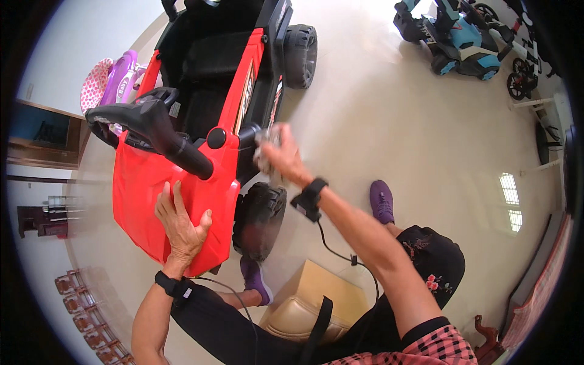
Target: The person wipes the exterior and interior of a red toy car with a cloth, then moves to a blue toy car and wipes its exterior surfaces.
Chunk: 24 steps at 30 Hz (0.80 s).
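A red and black ride-on toy car [137,182] stands in front of me on the left. My left hand [180,225] rests on its red hood, fingers spread and the thumb apart. At the side of the car, just behind the front wheel [260,220], my right hand [285,155] is closed around a crumpled greyish cloth [263,161]. The cloth is against or very near a black part that juts from the car's side; the hand is slightly blurred. A black windshield frame [158,128] rises above the hood, beside a round black cap [216,138].
I sit on a tan padded stool [322,298], my feet in purple shoes. A purple and pink child's toy [118,79] stands behind the car. A blue and black ride-on toy [465,45] is at the far right, near a small-wheeled bike [522,79]. Cables hang from both wristbands.
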Tool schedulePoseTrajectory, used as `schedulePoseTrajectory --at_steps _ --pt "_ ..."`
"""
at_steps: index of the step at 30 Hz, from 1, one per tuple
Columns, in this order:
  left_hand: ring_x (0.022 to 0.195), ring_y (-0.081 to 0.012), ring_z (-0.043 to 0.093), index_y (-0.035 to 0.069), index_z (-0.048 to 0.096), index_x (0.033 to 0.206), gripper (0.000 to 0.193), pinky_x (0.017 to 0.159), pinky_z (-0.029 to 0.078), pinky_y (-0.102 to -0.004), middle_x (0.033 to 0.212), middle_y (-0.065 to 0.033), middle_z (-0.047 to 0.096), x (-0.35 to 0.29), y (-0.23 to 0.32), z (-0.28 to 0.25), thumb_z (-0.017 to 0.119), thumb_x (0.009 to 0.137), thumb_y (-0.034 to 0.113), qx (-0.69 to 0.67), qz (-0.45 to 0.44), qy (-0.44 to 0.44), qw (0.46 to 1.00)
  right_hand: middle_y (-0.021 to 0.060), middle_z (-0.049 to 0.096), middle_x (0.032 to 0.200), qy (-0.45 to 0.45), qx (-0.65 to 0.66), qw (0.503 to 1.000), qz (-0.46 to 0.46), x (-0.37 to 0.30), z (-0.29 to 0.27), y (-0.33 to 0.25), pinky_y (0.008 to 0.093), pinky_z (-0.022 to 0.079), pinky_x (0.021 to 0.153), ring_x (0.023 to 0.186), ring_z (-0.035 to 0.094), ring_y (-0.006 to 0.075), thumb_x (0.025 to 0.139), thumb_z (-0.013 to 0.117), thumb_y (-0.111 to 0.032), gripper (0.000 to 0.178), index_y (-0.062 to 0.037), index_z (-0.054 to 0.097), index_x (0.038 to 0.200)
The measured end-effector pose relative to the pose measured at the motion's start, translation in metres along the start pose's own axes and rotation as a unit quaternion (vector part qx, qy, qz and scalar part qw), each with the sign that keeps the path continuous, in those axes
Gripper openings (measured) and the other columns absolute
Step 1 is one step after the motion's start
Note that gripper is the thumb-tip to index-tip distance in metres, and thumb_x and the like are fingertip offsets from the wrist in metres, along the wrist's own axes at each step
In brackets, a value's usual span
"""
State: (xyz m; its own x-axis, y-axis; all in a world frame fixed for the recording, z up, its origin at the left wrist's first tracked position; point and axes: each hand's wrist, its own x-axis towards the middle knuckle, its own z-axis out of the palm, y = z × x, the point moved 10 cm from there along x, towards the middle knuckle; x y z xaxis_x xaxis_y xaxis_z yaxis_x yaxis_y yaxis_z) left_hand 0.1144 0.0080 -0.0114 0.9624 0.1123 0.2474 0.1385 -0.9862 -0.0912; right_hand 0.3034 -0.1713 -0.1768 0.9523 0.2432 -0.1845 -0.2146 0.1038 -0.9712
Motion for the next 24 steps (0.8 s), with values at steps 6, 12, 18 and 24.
schedulePoseTrajectory --at_steps 6,12,18,24 --pt "0.123 -0.0426 0.033 0.002 0.033 0.143 0.087 0.104 0.026 -0.0549 0.142 -0.0226 0.032 0.004 0.011 -0.011 0.071 0.072 0.035 -0.026 0.018 0.027 0.999 0.0318 0.063 0.1 0.029 -0.196 0.958 -0.206 0.105 -0.003 -0.095 0.0504 0.046 0.089 0.096 0.061 0.0474 0.085 0.05 -0.025 0.041 -0.0032 0.048 0.12" --pt "0.131 -0.0391 0.029 0.002 0.03 0.146 0.086 0.109 0.023 -0.0511 0.145 -0.0201 0.03 0.005 0.006 -0.008 0.067 0.076 0.037 -0.026 0.0 -0.007 1.0 0.0328 0.062 0.091 -0.074 -0.279 0.926 -0.242 0.094 0.038 -0.062 0.056 0.043 0.084 0.091 0.059 0.0488 0.088 0.043 -0.025 0.031 0.0014 0.058 0.096" --pt "0.131 -0.0398 0.029 0.002 0.028 0.147 0.088 0.11 0.022 -0.052 0.146 -0.0208 0.028 0.002 0.001 -0.012 0.068 0.075 0.034 -0.028 0.002 -0.019 0.999 0.0338 0.062 0.089 -0.047 -0.268 0.941 -0.202 0.076 0.045 -0.064 0.0555 0.044 0.084 0.089 0.059 0.0494 0.086 0.041 -0.023 0.033 0.004 0.058 0.09" --pt "0.132 -0.0414 0.027 0.001 0.026 0.147 0.089 0.111 0.02 -0.0531 0.149 -0.0217 0.025 -0.009 -0.007 -0.009 0.065 0.078 0.042 -0.007 0.021 -0.048 0.999 0.0337 0.062 0.09 -0.012 -0.263 0.953 -0.15 0.056 0.046 -0.056 0.0577 0.045 0.084 0.088 0.058 0.0516 0.085 0.044 -0.023 0.03 0.003 0.059 0.09"
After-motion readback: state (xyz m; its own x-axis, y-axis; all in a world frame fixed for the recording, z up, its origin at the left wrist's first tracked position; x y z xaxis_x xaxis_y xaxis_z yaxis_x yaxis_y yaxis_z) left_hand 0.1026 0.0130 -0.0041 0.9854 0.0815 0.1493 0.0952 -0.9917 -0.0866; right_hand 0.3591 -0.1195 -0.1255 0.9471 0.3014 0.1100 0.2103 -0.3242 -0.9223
